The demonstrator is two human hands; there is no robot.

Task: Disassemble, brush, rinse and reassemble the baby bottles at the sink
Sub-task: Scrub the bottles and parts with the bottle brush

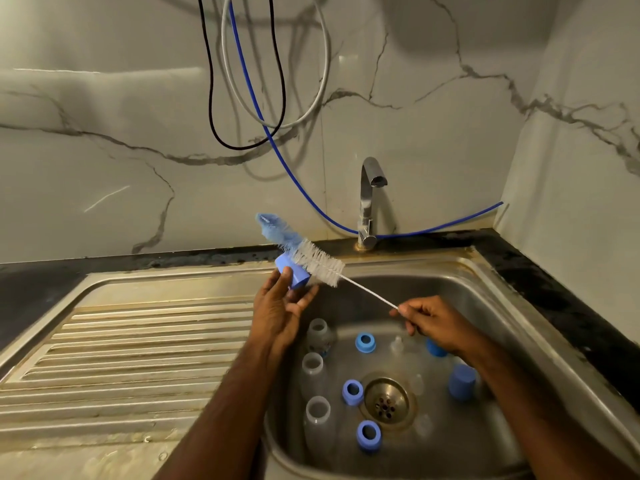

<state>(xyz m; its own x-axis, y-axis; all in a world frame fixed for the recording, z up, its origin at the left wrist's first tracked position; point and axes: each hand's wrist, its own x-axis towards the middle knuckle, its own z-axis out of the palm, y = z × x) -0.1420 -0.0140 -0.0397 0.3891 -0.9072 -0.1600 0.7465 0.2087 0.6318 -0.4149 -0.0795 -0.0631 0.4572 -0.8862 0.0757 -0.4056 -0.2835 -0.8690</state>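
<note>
Head view takes in a marble-veined wall behind a black counter, with a steel drainboard ridged on the left and the sink basin open on the right, its rim running close along the counter edge. Black, grey and blue hoses loop down the wall toward the tap, leaving clear air above the basin where both hands work. Three clear bottles lie along the basin's left wall; blue rings and a blue cap sit around the drain. The left hand holds a blue cap between thumb and fingers above the basin's back edge. The right hand pinches the wire handle of the bottle brush, its bristles against that cap. No writing is legible.
</note>
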